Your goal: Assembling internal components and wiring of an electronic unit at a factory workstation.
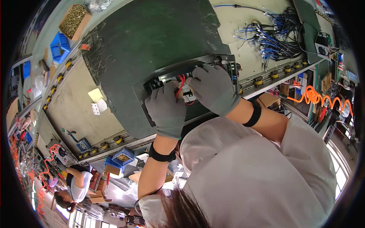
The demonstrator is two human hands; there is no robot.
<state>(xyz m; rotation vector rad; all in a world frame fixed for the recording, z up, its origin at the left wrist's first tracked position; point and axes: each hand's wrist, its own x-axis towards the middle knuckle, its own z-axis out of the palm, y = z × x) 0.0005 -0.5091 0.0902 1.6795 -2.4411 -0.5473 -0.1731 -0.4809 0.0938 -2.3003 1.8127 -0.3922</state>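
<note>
A black open metal housing [197, 111], with electronic parts inside, lies on a dark mat in front of me. My left hand [166, 110], in a grey glove, reaches into it with curled fingers closed at a pair of red wires [181, 84]. My right hand [214, 89], gloved alike, is closed over the right part of the opening, its fingers bent down to the parts inside. What its fingertips hold, if anything, is hidden. Between the two hands a pale component [187, 93] shows beneath the wires.
The worn dark mat [152, 38] covers the bench's middle. Bundled blue and black cables [273, 38] lie at the far right. A box of small brass-coloured parts [75, 21] and a blue bin [59, 47] stand far left. Orange coiled hose [319, 97] hangs right; another person [80, 184] is lower left.
</note>
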